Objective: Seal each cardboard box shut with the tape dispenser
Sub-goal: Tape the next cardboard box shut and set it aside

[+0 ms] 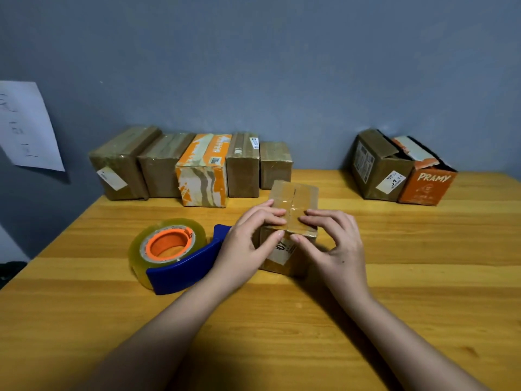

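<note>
Small cardboard box (291,221) at bench (84,320) centre, taped flaps shut, left hand (248,241) and right hand (329,244) fingers pressing tape flat, tape dispenser (174,253) at 9 o'clock, five sealed boxes (197,167) at 11, two open boxes (400,170) at 1.

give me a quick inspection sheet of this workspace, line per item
surface: wooden table, bare wood showing near the front.
job's things: small box at centre, clear tape over its top seam; tape dispenser lying to its left; five boxes in a row by the wall look taped; brown box and orange box far right have open flaps.
clutter: nothing seen.
hands: left hand and right hand both press fingers on the small box's top, thumbs on its front.
cables: nothing seen.
surroundings: grey wall; paper sheet stuck up at left.
</note>
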